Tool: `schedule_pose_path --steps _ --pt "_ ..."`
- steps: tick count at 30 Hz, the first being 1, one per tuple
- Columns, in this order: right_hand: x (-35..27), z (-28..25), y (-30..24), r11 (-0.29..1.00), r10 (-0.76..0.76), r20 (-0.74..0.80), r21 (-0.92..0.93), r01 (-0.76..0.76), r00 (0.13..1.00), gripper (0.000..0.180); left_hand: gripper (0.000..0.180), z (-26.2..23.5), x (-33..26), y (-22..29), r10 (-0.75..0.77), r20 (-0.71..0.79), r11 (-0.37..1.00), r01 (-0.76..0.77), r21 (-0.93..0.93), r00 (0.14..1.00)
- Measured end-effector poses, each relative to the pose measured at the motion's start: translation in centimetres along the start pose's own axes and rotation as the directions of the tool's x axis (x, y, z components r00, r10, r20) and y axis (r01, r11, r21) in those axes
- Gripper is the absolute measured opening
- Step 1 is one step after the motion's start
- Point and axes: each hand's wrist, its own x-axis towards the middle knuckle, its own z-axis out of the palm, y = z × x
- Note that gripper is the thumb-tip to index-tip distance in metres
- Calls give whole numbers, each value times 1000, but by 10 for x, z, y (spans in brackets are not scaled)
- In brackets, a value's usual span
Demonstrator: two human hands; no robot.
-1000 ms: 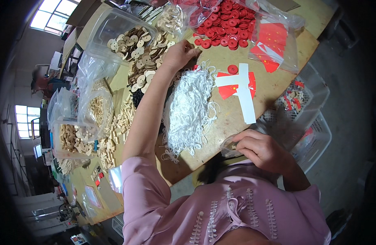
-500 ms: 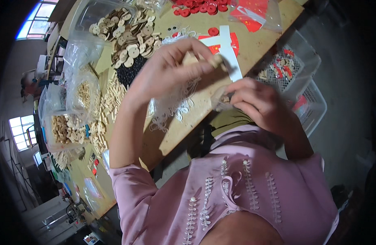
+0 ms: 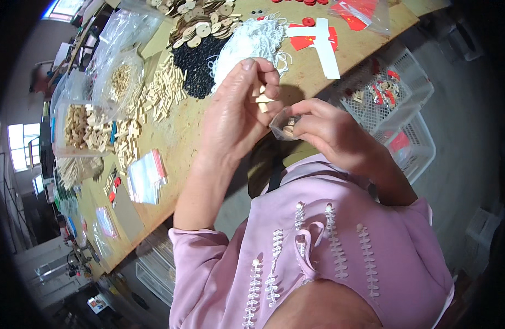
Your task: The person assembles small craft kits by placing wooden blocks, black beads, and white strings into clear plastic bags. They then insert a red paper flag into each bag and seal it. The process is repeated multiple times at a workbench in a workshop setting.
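Several small pale wooden pieces (image 3: 262, 101) rest in the curled fingers of my left hand (image 3: 233, 107), its palm turned up. Close beside it, my right hand (image 3: 334, 131) grips a small clear plastic bag (image 3: 277, 130) by its edge. Brown wooden bits show inside the bag, whose mouth faces my left hand. A pile of white string (image 3: 252, 44) lies on the table just beyond my left hand, next to a heap of black beads or small parts (image 3: 196, 64).
Wooden discs (image 3: 200, 24) and wooden sticks (image 3: 167, 88) are heaped on the table (image 3: 181, 137). A tub of wooden blocks (image 3: 77, 129) and flat plastic bags (image 3: 146, 178) lie left. Red flags (image 3: 304, 43) and a white strip (image 3: 326, 55) lie right, above white baskets (image 3: 400, 82).
My left hand has drawn back toward me and rolled palm up, showing the wooden pieces in it. My right hand still grips the bag, now near the left fingers. The view has shifted slightly.
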Motion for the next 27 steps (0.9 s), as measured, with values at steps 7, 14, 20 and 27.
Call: schedule_pose_path --steps 7,14,20,27 --pt "7 21 -15 999 36 11 -11 -36 999 13 27 -3 -21 -36 300 -54 942 -287 174 952" --pt "8 31 -11 1000 11 0 -24 -11 1000 14 33 -5 -27 -37 339 -126 935 -318 160 933" --pt "11 30 -8 999 34 12 -1 -34 999 14 38 -11 -21 -39 343 -102 935 -330 126 934" --pt "10 19 -3 994 -30 -62 102 36 998 12 35 -4 -10 -30 277 10 949 -275 156 961"
